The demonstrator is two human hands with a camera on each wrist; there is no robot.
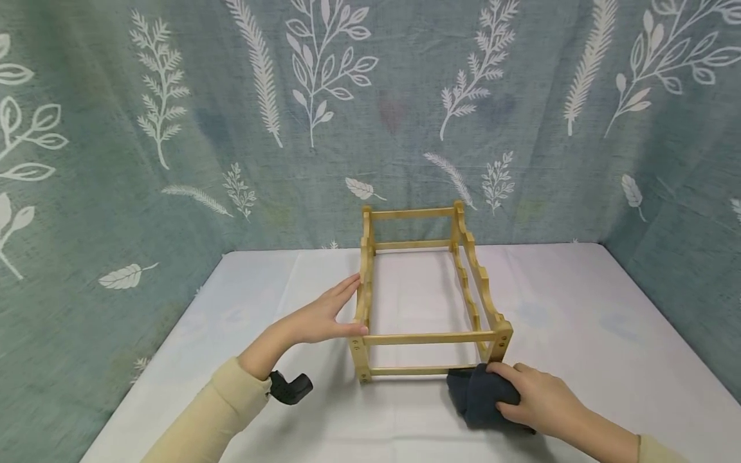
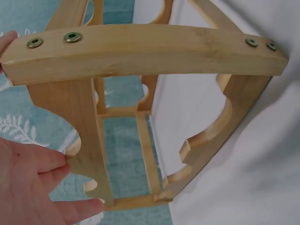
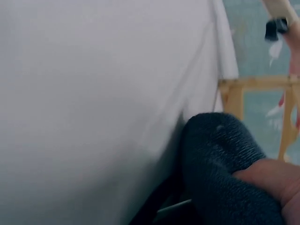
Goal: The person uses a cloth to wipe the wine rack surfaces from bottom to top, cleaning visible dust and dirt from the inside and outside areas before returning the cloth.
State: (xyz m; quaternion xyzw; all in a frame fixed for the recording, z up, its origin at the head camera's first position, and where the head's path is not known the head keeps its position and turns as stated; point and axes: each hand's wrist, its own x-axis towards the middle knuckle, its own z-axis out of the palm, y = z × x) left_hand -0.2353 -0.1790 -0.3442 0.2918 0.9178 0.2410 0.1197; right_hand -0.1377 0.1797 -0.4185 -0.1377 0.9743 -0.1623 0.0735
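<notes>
A light wooden rack (image 1: pixel 428 338) with scalloped side boards stands on the table, its long sides running away from me. My left hand (image 1: pixel 317 318) rests against its left side, fingers extended along the board and thumb at the front corner. In the left wrist view, the fingertips touch the scalloped board (image 2: pixel 86 115) beside the bolted end post (image 2: pixel 154 49). My right hand (image 1: pixel 544 397) grips a bunched dark blue cloth (image 1: pixel 485 400) at the foot of the front right post. The right wrist view shows the thumb pressed into the cloth's fuzzy fabric (image 3: pixel 215 154).
A white cloth covers the table (image 1: pixel 579 334). Behind it and along both sides hangs a green-blue curtain (image 1: pixel 393 173) with white leaf prints. A black wrist device (image 1: pixel 291 388) sits at the left sleeve. Metal bolts (image 2: pixel 72 37) show on the rack's end post.
</notes>
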